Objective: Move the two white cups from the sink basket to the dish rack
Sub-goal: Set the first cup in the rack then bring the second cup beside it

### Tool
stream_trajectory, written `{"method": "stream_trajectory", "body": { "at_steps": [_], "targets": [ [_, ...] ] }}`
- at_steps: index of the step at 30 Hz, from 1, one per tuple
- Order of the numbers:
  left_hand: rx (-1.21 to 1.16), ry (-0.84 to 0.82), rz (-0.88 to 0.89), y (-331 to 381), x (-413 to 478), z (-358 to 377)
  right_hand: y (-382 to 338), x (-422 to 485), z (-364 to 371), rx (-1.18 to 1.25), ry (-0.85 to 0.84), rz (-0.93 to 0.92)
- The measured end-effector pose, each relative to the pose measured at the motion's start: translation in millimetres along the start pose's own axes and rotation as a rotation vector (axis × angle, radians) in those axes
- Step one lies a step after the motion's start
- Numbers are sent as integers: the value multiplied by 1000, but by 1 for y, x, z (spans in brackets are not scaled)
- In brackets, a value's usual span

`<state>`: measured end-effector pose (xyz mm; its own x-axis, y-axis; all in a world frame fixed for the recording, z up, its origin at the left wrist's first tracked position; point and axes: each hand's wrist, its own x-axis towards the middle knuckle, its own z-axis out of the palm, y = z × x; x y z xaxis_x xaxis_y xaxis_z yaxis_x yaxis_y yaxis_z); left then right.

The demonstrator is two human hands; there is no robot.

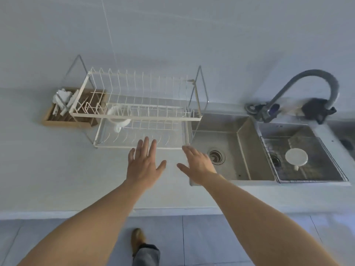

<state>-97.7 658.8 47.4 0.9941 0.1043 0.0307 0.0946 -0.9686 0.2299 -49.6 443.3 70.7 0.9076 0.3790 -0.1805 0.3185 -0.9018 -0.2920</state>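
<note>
A white two-tier wire dish rack (134, 112) stands on the pale counter. One white cup (117, 118) lies at the left end of its lower tier. The other white cup (296, 156) sits upside down in the wire sink basket (326, 180) in the right-hand basin, its handle toward me. My left hand (143, 164) hovers over the counter just in front of the rack, fingers spread, holding nothing. My right hand (197, 164) is beside it, at the rack's front right corner and the left basin's edge, also spread and holding nothing.
A steel sink basin (226, 150) with a round drain lies right of the rack. A grey curved faucet (307, 83) arches behind the basins. A wooden tray (57, 120) with white utensils sits left of the rack. The counter's front edge and my shoe (137, 239) are below.
</note>
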Motion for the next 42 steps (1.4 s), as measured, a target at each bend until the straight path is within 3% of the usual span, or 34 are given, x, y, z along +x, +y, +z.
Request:
{"method": "stream_trajectory", "body": {
  "at_steps": [11, 20, 31, 42],
  "targets": [
    [8, -96, 93, 244, -78, 44, 227, -190, -51, -55, 133, 191],
    [1, -114, 250, 399, -87, 45, 346, -273, -110, -62, 205, 319],
    [-22, -133, 347, 501, -28, 84, 450, -264, -152, -68, 236, 402],
    [-121, -212, 300, 557, 75, 162, 554, -157, -152, -105, 29, 468]
  ]
}}
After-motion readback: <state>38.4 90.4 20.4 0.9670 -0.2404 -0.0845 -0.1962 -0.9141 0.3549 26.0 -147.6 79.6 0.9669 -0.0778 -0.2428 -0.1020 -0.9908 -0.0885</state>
